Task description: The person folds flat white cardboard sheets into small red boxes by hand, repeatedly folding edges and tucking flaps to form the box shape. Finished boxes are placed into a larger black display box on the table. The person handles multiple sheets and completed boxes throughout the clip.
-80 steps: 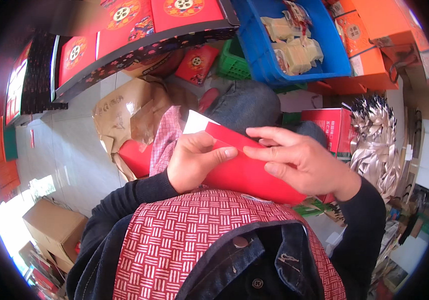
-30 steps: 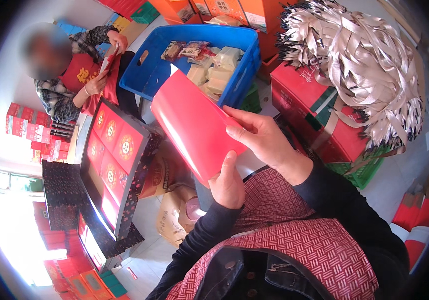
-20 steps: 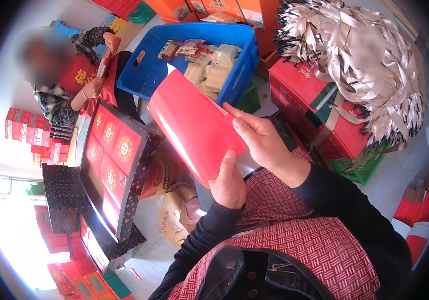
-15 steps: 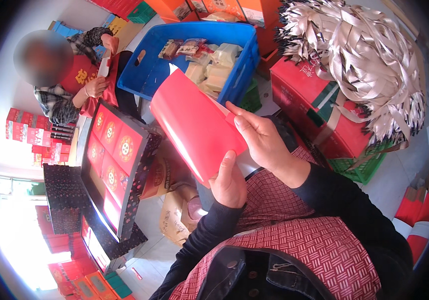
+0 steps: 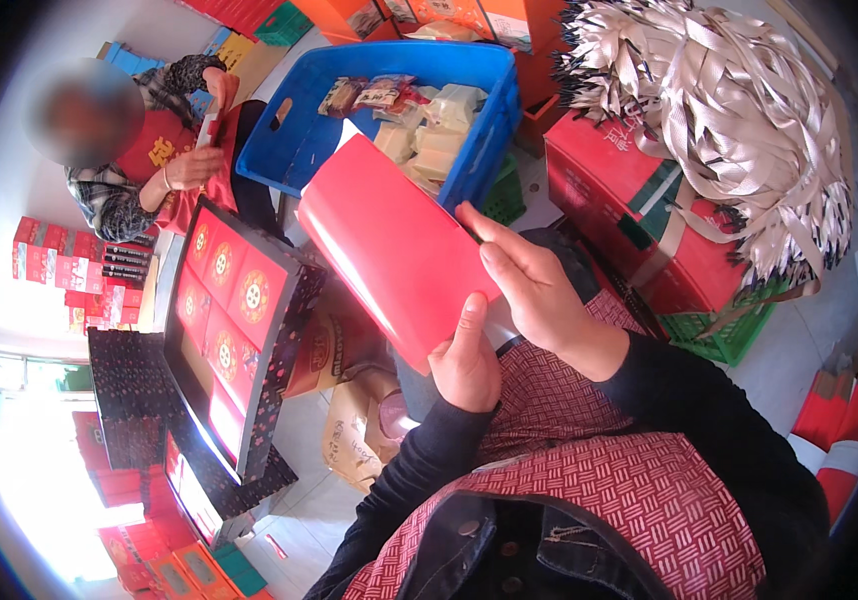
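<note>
A: State of each grip?

B: Left hand (image 5: 466, 368): closed on the near end of the red card (image 5: 379, 245), thumb on its face, fingers largely hidden. Right hand (image 5: 539, 290): closed on the right edge, thumb and forefinger at it.

A: Position of the card?

B: Held up between both hands, beyond the patterned apron (image 5: 639, 500). Tilted, surface curved, white showing at the far tip.

A: Surroundings?

B: To the left, a creased paper bag (image 5: 349, 440), then a black flowered tray (image 5: 285, 350) bearing red boxes (image 5: 261, 300). To the right, a red carton (image 5: 589, 170), pale ribbons (image 5: 739, 130) heaped on top.

A: Further off?

B: Blue crate (image 5: 494, 135), partly behind the card, containing wrapped packets (image 5: 439, 148). Past it, orange boxes (image 5: 459, 18); to the left, a co-worker (image 5: 99, 205), hands at a small item, details unclear.
</note>
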`<action>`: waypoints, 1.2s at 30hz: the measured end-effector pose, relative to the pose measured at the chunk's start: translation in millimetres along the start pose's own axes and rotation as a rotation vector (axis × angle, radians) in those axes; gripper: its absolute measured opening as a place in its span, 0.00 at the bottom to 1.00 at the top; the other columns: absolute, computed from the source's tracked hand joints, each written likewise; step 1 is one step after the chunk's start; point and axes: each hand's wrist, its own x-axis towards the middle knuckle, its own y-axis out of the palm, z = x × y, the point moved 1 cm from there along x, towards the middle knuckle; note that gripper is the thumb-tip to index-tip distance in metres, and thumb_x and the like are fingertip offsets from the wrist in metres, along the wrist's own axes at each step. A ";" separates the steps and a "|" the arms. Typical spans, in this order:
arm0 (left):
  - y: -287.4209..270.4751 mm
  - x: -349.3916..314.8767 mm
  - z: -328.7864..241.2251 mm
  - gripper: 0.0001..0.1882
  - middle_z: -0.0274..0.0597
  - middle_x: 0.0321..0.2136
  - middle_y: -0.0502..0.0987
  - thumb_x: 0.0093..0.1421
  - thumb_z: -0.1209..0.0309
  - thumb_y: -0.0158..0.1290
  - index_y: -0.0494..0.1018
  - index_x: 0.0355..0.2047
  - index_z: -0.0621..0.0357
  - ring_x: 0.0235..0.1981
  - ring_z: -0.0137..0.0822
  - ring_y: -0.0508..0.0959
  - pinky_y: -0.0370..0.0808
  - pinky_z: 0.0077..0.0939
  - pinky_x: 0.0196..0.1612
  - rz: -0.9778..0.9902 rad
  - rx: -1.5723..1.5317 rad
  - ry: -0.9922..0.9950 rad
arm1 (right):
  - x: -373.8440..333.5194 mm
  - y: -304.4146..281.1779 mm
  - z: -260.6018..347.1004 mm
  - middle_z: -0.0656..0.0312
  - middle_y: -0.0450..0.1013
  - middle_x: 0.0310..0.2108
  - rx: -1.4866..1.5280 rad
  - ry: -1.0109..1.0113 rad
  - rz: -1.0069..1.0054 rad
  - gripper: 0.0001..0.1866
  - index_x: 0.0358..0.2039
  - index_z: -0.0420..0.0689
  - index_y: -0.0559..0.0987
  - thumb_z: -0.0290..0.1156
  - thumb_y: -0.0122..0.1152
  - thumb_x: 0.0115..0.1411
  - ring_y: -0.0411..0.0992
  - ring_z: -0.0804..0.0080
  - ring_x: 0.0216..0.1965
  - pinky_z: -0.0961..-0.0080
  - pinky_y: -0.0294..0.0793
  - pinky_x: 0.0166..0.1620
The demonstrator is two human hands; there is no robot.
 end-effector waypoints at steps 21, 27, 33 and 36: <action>-26.3 -24.1 -3.2 0.19 0.40 0.47 0.72 0.61 0.73 0.55 0.67 0.52 0.61 0.50 0.34 0.71 0.66 0.31 0.55 0.262 -0.183 -0.163 | 21.8 2.9 17.2 0.56 0.72 0.48 0.253 0.399 0.221 0.27 0.54 0.37 0.69 0.21 0.62 0.51 0.71 0.72 0.48 0.74 0.71 0.51; -51.9 -71.6 -46.7 0.22 0.52 0.56 0.68 0.66 0.70 0.47 0.63 0.57 0.70 0.57 0.41 0.70 0.66 0.35 0.59 0.627 0.283 -0.566 | 15.6 -8.9 6.4 0.59 0.75 0.40 0.185 0.436 0.144 0.21 0.48 0.36 0.72 0.19 0.59 0.51 0.75 0.73 0.39 0.76 0.74 0.45; -59.3 -3.7 -98.2 0.39 0.52 0.62 0.58 0.59 0.75 0.56 0.47 0.66 0.64 0.60 0.38 0.64 0.64 0.29 0.58 0.037 0.568 0.364 | 2.3 9.0 33.5 0.59 0.75 0.42 0.180 0.340 0.179 0.22 0.50 0.35 0.72 0.18 0.58 0.52 0.74 0.74 0.41 0.77 0.73 0.46; -46.3 16.5 -114.4 0.43 0.53 0.65 0.52 0.60 0.80 0.50 0.36 0.68 0.64 0.65 0.38 0.56 0.53 0.32 0.65 0.213 0.485 0.351 | 3.5 23.1 50.6 0.59 0.75 0.43 0.133 0.295 0.226 0.24 0.51 0.36 0.72 0.19 0.58 0.51 0.73 0.75 0.42 0.77 0.72 0.46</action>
